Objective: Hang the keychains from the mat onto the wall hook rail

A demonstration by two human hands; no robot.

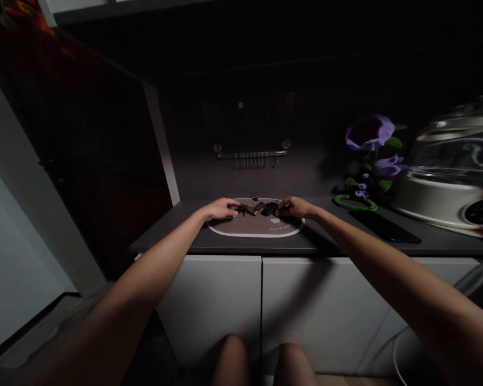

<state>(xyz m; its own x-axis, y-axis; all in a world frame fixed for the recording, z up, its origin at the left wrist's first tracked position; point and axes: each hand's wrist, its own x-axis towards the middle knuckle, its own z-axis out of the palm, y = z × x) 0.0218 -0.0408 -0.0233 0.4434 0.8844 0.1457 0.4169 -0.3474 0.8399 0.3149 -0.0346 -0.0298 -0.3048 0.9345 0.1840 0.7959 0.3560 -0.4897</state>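
Note:
A brown oval mat (249,228) with a pale rim lies on the dark counter. Over its left end, my left hand (222,209) has its thumb and fingers closed on a small dark object (239,208), too dim to name. My right hand (293,207) comes in over the right end, its fingers closed at the edge of a black, rounded object (269,208). Between the two hands are brown strap-like pieces (253,209), which seem to run towards both dark objects. A small dark round thing (255,198) sits at the mat's far edge.
A black phone (382,226) lies right of my right hand. Behind it are purple crocheted flowers (370,134) with a green ring base (355,202) and a large cream appliance (446,187). A hook rail (253,155) hangs on the wall. White cupboard doors (217,300) are below.

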